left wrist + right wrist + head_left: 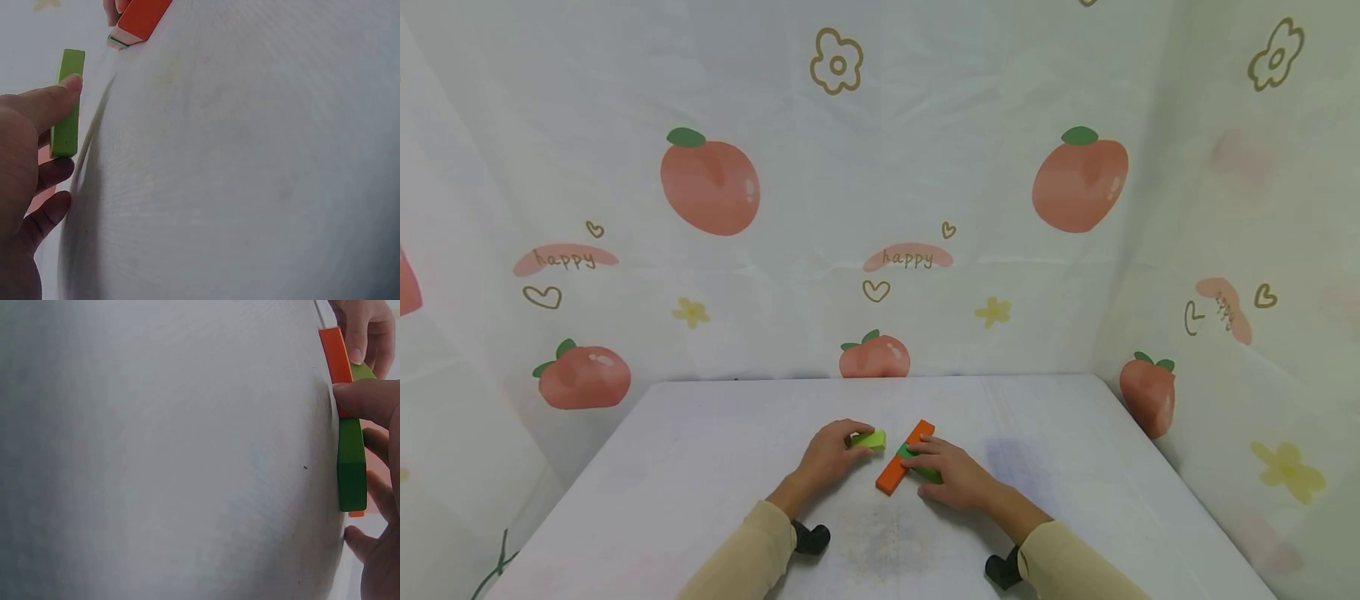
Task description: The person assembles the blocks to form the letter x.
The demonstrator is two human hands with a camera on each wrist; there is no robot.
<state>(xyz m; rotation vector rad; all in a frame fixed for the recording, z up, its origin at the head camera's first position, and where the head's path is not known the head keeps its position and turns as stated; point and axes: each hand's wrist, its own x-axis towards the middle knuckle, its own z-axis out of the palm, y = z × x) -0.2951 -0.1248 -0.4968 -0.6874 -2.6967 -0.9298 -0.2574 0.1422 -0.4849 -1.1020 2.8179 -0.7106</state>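
Observation:
My left hand [831,454] pinches a light green block [871,441] just left of the table's middle. In the left wrist view this block [67,128] is a slim bar with a digit laid along its face. To its right, a long orange block [891,477] lies diagonally on the table. A dark green block [928,475] crosses its middle and extends toward the right. My right hand [958,475] holds the dark green block, fingers over it and partly hiding it. A right fingertip overlaps the orange block [336,350] in the right wrist view.
The white table [722,450] bears greyish and bluish smudges. A white curtain [790,167] printed with fruit stands behind and along the sides. Dark wrist straps show at the left cuff [760,542] and the right cuff [1067,554].

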